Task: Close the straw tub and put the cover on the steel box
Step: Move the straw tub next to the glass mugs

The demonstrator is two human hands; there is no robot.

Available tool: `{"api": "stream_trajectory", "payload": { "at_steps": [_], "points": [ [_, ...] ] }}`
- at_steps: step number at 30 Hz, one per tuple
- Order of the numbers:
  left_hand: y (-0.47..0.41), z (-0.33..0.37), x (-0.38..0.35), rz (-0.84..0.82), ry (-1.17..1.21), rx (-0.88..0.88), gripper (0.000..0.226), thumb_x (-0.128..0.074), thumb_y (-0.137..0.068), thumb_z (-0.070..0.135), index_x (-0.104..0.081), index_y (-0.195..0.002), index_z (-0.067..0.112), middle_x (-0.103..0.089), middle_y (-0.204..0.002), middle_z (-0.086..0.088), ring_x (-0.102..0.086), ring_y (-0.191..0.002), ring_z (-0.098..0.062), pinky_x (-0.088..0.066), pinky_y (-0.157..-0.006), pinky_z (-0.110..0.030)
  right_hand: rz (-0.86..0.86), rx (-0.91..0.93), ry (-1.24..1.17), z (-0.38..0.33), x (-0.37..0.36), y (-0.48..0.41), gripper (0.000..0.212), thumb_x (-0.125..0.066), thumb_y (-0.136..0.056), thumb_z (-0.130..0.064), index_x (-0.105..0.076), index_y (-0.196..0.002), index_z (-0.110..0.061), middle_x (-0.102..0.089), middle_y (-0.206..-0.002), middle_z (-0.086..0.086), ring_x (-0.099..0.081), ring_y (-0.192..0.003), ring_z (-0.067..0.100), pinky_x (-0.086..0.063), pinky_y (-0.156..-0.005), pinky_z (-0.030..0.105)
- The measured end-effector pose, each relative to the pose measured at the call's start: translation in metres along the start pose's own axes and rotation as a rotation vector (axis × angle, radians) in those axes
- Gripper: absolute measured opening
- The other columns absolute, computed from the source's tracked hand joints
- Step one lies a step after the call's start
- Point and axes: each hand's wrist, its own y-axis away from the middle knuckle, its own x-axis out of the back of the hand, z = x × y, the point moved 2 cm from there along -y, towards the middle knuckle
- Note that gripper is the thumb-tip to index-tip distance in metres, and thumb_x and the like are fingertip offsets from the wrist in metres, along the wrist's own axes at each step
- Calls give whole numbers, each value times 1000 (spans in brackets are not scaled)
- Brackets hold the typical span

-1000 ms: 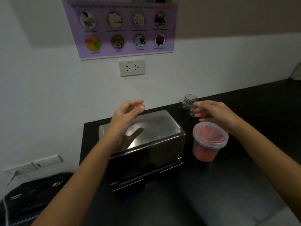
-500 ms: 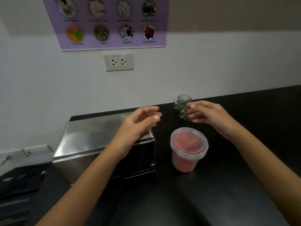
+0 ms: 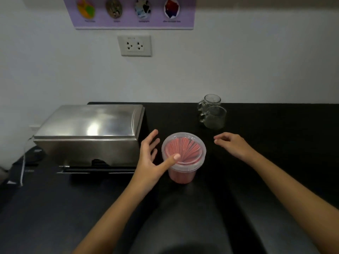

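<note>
The straw tub (image 3: 184,158) is a clear round plastic tub full of pink straws, standing on the black counter (image 3: 275,143) with a clear lid on top. My left hand (image 3: 152,158) is open just left of it, thumb tip resting on the lid. My right hand (image 3: 232,144) hovers to the tub's right, fingers loosely curled, holding nothing. The steel box (image 3: 89,132) stands to the left with its shiny cover lying on top.
Two clear glass mugs (image 3: 211,112) stand at the back of the counter behind my right hand. A wall socket (image 3: 134,45) and a purple poster (image 3: 132,11) are on the white wall. A dark bag and a white cord (image 3: 23,165) lie left of the box.
The view has swung right and down. My left hand left the box cover and came down beside the tub, thumb on its lid. My right hand dropped from near the mugs to the tub's right.
</note>
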Motion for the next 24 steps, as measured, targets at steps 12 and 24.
{"api": "stream_trajectory", "payload": {
  "at_steps": [12, 24],
  "points": [
    [-18, -75, -14, -169, -180, 179, 102, -89, -44, 40, -33, -129, 39, -53, -125, 13, -49, -117, 4, -42, -93, -11, 33, 1, 257, 57, 6, -48, 55, -59, -85, -27, -40, -134, -11, -33, -144, 8, -34, -131, 24, -31, -106, 38],
    [-71, -82, -32, -17, -203, 193, 99, -85, -39, 44, -43, -126, 26, -57, -117, 15, -51, -107, 13, -39, -79, 1, -31, -121, 331, 88, 42, -114, 108, -68, -58, -64, -21, -143, -17, -13, -155, 4, -13, -141, 24, -16, -112, 45]
  ]
}}
